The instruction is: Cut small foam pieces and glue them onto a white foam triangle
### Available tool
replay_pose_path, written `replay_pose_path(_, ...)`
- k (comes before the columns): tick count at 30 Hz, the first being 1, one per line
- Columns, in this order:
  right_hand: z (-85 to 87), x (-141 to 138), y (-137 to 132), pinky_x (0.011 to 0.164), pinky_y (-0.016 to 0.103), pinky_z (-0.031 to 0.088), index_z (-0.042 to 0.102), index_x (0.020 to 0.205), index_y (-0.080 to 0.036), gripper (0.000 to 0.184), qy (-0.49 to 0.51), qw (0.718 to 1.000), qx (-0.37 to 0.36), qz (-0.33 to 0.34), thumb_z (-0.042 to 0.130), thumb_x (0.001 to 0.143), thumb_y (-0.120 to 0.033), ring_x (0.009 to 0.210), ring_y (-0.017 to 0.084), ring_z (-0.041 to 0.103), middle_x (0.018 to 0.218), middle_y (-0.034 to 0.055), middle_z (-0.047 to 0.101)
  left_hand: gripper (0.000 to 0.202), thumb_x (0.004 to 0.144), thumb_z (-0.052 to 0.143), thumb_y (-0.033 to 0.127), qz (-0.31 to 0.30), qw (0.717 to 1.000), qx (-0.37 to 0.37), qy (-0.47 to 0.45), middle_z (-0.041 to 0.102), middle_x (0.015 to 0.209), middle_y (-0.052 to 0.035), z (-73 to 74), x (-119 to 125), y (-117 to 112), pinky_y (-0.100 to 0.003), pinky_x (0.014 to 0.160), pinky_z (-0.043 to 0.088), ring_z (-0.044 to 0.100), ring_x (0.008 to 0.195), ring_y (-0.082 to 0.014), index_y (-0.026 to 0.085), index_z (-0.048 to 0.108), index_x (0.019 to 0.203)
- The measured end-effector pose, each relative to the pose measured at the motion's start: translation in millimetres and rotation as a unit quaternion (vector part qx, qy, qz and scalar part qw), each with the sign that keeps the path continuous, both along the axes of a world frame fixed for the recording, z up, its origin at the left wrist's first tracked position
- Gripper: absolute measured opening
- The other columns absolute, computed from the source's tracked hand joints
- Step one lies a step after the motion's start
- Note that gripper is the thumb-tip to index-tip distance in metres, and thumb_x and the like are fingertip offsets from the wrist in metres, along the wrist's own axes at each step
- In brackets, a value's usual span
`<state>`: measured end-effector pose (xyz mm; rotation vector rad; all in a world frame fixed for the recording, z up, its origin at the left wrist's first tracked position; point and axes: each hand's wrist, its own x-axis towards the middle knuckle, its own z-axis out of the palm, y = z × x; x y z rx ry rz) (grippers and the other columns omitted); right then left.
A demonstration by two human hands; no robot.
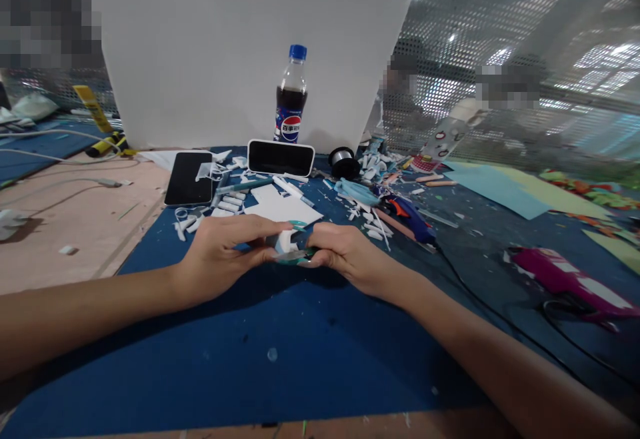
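Note:
Both my hands meet at the middle of a blue mat point(280, 352). My left hand point(225, 252) pinches a small white foam piece point(285, 240) between thumb and fingers. My right hand point(340, 256) is closed on a teal-handled tool point(295, 257), probably scissors, whose tip lies against the white piece. A white sheet point(283, 209) lies just behind the hands.
A cola bottle point(291, 96) stands before a big white board point(240, 46). Two phones point(189, 178) point(281, 158), a wire spool point(344, 161), white scraps point(373, 226), a blue glue gun point(410, 216), coloured paper point(505, 189) and a magenta object point(570, 282) lie around.

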<state>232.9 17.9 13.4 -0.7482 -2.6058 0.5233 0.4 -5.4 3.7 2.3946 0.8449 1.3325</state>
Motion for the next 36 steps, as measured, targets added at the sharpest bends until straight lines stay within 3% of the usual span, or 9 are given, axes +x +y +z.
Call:
replay_pose_path(9, 2.1, 1.4, 0.0, 0.064, 0.026, 0.039, 0.059, 0.08, -0.015, 0.061, 0.013, 1.0, -0.029, 0.002, 0.023, 0.092, -0.063, 0.068, 0.014, 0.051, 0.076, 0.0055, 0.057, 0.019, 0.088, 0.059, 0.034, 0.017, 1.0, -0.011, -0.001, 0.076, 0.085, -0.0012, 1.4, 0.1, -0.6, -0.026, 0.06, 0.057, 0.068, 0.066, -0.0149, 0.031, 0.07, 0.104)
replay_pose_path(18, 3.7, 3.6, 4.3, 0.066, 0.025, 0.042, 0.062, 0.078, -0.014, 0.054, 0.052, 0.997, -0.029, 0.039, 0.032, 0.093, -0.057, 0.07, 0.014, 0.056, 0.078, 0.0059, 0.062, 0.028, 0.088, 0.061, 0.025, -0.03, 0.999, 0.034, -0.027, 0.075, 0.096, -0.0001, 0.6, -1.4, -0.1, -0.024, 0.069, 0.058, 0.07, 0.079, -0.0144, 0.036, 0.065, 0.114)
replay_pose_path(26, 1.8, 4.1, 3.2, 0.066, 0.026, 0.043, 0.063, 0.086, -0.014, 0.055, 0.044, 0.999, -0.019, 0.025, 0.031, 0.093, -0.058, 0.071, 0.014, 0.056, 0.08, 0.0068, 0.061, 0.021, 0.09, 0.058, 0.033, -0.017, 1.0, 0.014, -0.016, 0.075, 0.092, -0.0023, 1.1, -1.5, -1.1, -0.024, 0.066, 0.058, 0.069, 0.074, -0.0151, 0.033, 0.069, 0.108)
replay_pose_path(36, -0.2, 4.0, 4.2, 0.067, 0.025, 0.042, 0.063, 0.085, -0.013, 0.057, 0.049, 0.998, -0.002, 0.026, 0.029, 0.092, -0.059, 0.071, 0.014, 0.054, 0.078, 0.0059, 0.058, 0.043, 0.088, 0.062, 0.02, -0.067, 0.99, 0.119, -0.031, 0.072, 0.091, -0.006, -4.9, -2.1, 7.7, -0.021, 0.064, 0.057, 0.068, 0.075, -0.0133, 0.032, 0.055, 0.129)
